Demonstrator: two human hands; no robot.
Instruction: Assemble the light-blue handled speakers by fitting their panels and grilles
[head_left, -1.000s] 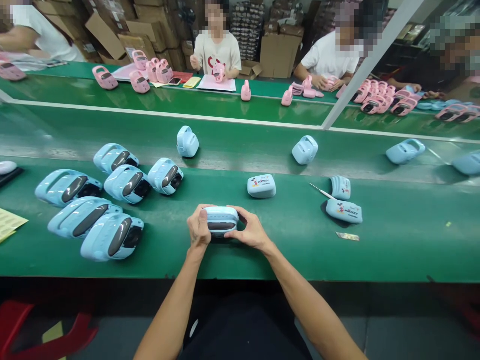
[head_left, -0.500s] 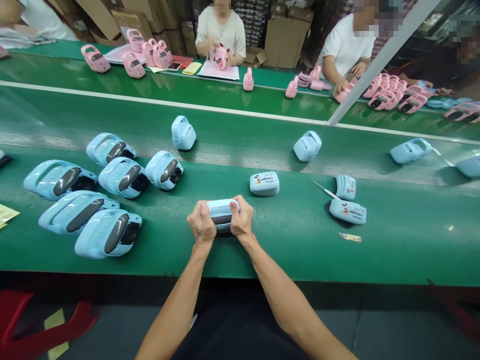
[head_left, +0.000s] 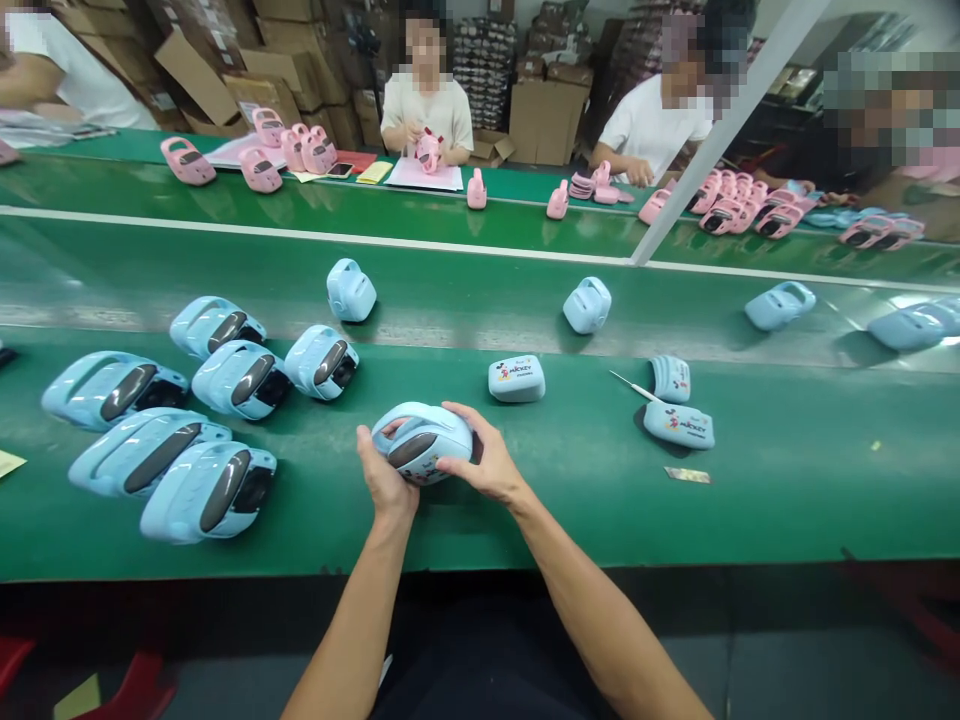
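Note:
A light blue plastic casing (head_left: 424, 440) with a dark grey window sits between my two hands just above the green bench (head_left: 570, 500). My left hand (head_left: 381, 478) grips its left end with fingers curled under it. On its right side my right hand (head_left: 481, 462) wraps over the shell. The casing is tilted, with a printed sticker showing on its lower face. Several similar blue casings (head_left: 202, 490) lie grouped to my left. A blue cover with a cartoon print (head_left: 516, 378) rests just beyond my right hand.
Two more printed blue covers (head_left: 679, 425) and a thin pick tool (head_left: 630, 385) lie to the right, with a small label (head_left: 686, 475) near them. Blue casings (head_left: 586, 304) ride the middle belt. Across the line, people handle pink casings (head_left: 720, 210).
Both hands had squeezed the casing tightly from its ends; now it is turned and tilted, showing its window and sticker, and my right hand's fingers lie more loosely over it.

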